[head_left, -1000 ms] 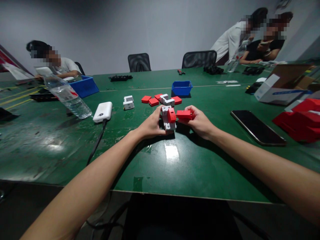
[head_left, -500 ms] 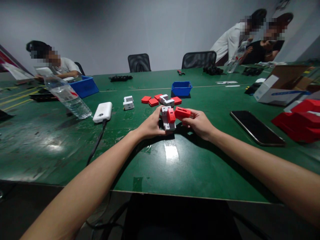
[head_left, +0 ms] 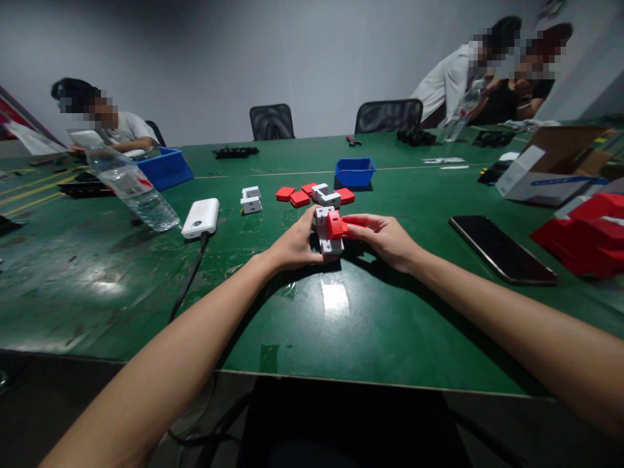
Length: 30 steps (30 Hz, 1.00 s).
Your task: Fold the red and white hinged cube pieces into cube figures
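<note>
My left hand (head_left: 292,246) is closed around a white bracket (head_left: 330,247) with a notch in its side, just above the table. A red block (head_left: 335,225) sits in the notch. From the right, my right hand (head_left: 390,242) pinches a second red piece (head_left: 348,227), mostly covered by the fingers. Its left end meets the red block in the bracket; whether the two are joined I cannot tell. Behind the hands lie several loose red blocks (head_left: 299,199) and another white bracket (head_left: 325,197). One more white bracket (head_left: 251,201) stands further left.
A small blue bin (head_left: 354,173) stands behind the loose parts. A white power bank (head_left: 201,218) with a cable and a tilted water bottle (head_left: 134,188) are at left. On the right are a phone (head_left: 502,249), a red object (head_left: 585,237) and a cardboard box (head_left: 550,166). Other people sit or stand across the table.
My right hand has shifted slightly left, bringing its red piece against the block in the bracket and turning it so the slotted face no longer shows. The left hand has stayed in place.
</note>
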{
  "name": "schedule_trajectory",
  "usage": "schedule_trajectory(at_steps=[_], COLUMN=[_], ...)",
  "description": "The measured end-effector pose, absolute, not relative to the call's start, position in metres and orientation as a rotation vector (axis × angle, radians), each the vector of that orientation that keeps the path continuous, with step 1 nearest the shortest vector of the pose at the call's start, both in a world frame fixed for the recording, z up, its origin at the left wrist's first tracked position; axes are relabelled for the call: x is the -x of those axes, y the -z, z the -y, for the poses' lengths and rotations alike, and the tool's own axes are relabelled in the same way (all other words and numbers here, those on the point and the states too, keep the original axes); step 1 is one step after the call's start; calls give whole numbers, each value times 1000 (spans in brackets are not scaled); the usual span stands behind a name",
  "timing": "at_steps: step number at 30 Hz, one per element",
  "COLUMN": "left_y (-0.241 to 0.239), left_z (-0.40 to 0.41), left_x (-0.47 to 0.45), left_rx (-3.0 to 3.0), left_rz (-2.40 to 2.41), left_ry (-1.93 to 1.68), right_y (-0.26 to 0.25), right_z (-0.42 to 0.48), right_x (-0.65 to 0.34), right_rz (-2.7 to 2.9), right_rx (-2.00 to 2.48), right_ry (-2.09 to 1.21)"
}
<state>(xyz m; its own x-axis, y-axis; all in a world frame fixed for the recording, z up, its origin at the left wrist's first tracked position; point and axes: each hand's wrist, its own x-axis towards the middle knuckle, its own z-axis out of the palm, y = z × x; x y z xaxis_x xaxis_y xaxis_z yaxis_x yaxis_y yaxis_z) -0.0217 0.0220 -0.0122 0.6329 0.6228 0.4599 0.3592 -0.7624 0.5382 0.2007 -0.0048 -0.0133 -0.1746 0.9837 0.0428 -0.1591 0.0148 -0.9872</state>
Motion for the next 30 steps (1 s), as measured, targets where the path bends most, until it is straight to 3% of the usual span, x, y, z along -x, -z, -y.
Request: schedule_trajectory(at_steps=[30], left_y=[14], left_z=[-23], left_x=[22], left_rx=[-2433], left_rz=[-818], left_ry=[-892], right_y=[14], right_z=[5], right_x=[-200], right_rz=[1364], right_rx=[1068], right_ry=[-1206])
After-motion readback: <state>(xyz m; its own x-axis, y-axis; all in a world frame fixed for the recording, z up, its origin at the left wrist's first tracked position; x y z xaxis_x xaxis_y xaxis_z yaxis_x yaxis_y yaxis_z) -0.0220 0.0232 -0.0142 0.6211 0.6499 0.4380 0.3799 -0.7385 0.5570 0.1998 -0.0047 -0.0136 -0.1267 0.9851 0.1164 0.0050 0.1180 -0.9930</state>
